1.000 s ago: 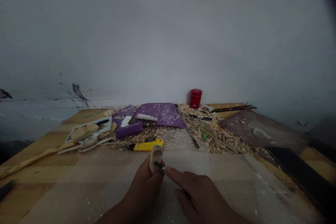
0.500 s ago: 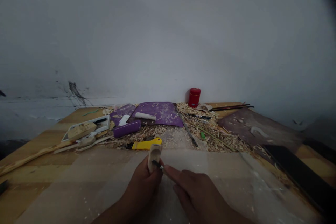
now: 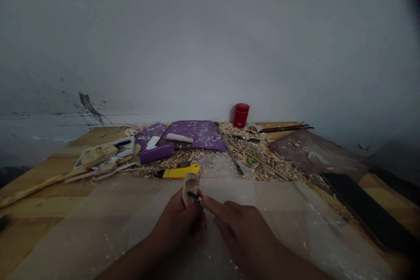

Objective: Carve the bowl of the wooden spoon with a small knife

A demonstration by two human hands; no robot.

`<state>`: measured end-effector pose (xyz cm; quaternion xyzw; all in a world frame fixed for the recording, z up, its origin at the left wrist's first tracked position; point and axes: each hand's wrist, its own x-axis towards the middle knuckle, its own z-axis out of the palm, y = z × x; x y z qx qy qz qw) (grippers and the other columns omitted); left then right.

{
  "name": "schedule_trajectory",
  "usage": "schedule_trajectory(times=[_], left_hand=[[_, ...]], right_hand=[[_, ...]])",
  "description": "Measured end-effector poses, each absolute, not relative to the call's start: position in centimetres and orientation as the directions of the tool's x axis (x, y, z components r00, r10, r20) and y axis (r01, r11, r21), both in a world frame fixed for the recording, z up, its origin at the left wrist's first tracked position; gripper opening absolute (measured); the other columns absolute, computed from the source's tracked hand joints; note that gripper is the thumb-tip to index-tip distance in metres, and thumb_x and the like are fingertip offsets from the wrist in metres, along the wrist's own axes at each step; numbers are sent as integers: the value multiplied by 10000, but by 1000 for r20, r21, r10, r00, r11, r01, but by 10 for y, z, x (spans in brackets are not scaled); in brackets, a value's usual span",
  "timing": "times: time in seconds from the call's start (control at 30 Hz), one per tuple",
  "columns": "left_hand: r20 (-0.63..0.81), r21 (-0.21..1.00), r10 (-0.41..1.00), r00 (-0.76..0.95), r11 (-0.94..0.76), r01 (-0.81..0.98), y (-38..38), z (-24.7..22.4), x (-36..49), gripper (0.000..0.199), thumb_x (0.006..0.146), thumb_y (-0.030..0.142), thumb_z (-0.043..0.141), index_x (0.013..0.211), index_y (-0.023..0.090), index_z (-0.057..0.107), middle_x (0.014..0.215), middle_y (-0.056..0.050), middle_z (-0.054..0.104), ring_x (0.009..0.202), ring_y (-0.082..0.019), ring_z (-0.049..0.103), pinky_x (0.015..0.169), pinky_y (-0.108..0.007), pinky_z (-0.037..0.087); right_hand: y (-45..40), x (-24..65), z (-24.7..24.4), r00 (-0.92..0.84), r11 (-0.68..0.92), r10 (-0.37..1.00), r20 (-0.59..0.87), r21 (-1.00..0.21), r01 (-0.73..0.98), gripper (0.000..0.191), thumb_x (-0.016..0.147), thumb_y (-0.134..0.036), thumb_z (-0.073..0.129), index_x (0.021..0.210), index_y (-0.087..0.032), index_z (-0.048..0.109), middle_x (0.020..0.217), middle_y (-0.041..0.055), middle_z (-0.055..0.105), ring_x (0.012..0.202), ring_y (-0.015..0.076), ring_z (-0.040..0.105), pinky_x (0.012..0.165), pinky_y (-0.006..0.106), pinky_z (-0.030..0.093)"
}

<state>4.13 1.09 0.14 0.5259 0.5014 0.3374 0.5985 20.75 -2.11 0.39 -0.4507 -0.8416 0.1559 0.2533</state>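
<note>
Left hand (image 3: 177, 218): closed round pale wooden piece (image 3: 190, 182). Right hand (image 3: 244, 227): pinching dark-bladed tool (image 3: 193, 196), blade at piece's face. Yellow cutter (image 3: 181, 171): just beyond left hand.

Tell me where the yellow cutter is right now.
In the head view, the yellow cutter lies slightly left of centre, just beyond the wooden piece in the left hand, beside wood shavings.

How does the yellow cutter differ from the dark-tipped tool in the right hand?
The yellow cutter lies unheld beside the wood shavings; the right hand holds the dark-tipped tool. The cutter shows a long yellow handle; the tool shows just a short front end, dark at the tip.
</note>
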Motion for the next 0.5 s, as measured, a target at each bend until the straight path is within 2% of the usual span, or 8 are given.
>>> schedule_trajectory(times=[0.2,0.33,0.43,0.5], left_hand=[[-246,967,949,198,226,121,10,5,43,246,751,427,489,784,194,421,337,109,396,258,-63,314,282,-158,223],[-255,964,944,210,266,-25,11,5,41,167,727,309,530,784,190,429,345,127,345,261,-43,271,289,-148,211],[-239,943,918,317,298,-151,10,4,39,245,673,239,570,864,192,424,405,123,403,275,-40,309,303,-153,272],[-232,943,890,392,305,-135,8,5,38,300,688,253,562,933,202,397,473,99,488,287,-54,379,301,-158,295]], right_hand=[[-21,207,5,-468,551,833,297,-525,648,456,860,-171,367,1306,-267,366,803,37,602,678,161,574,628,273,436],[-20,209,4,-463,553,833,304,-495,670,466,853,-133,349,1297,-272,382,764,26,580,652,150,555,613,262,424],[-19,212,4,-456,562,827,328,-475,677,489,846,-126,355,1311,-279,357,755,18,564,634,141,538,595,248,412],[-19,213,5,-449,564,826,341,-475,676,483,853,-135,356,1316,-273,350,745,16,560,631,138,534,594,245,407]])
